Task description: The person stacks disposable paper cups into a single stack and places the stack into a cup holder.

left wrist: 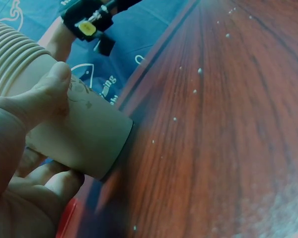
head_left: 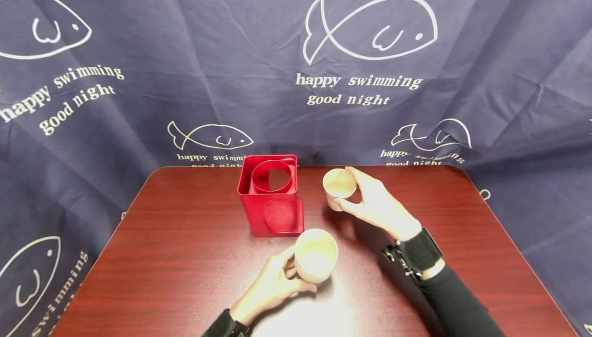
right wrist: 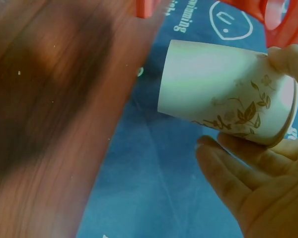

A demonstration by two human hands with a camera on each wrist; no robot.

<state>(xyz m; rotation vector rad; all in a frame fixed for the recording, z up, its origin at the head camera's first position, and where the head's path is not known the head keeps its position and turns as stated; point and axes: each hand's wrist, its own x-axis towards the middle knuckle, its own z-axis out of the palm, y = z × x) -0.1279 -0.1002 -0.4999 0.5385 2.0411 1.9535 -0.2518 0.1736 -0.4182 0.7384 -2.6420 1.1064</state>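
My left hand [head_left: 273,280] grips a stack of nested paper cups [left wrist: 79,119], thumb on one side and fingers curled round the other. Several stacked rims show in the left wrist view; from the head view the stack's round mouth faces up. A single paper cup [right wrist: 223,89] with brown printed leaves and flowers is pinched near its rim by my right hand [head_left: 381,206]. This cup is held up over the table's far side, right of a red square holder [head_left: 259,213]. The holder has a round ring inside its top and a low tray at its front.
The reddish-brown wooden table [head_left: 162,244] has rounded far corners. Behind it hangs a dark blue cloth [head_left: 268,85] printed with white fish and lettering. Small white specks show on the tabletop in the wrist views.
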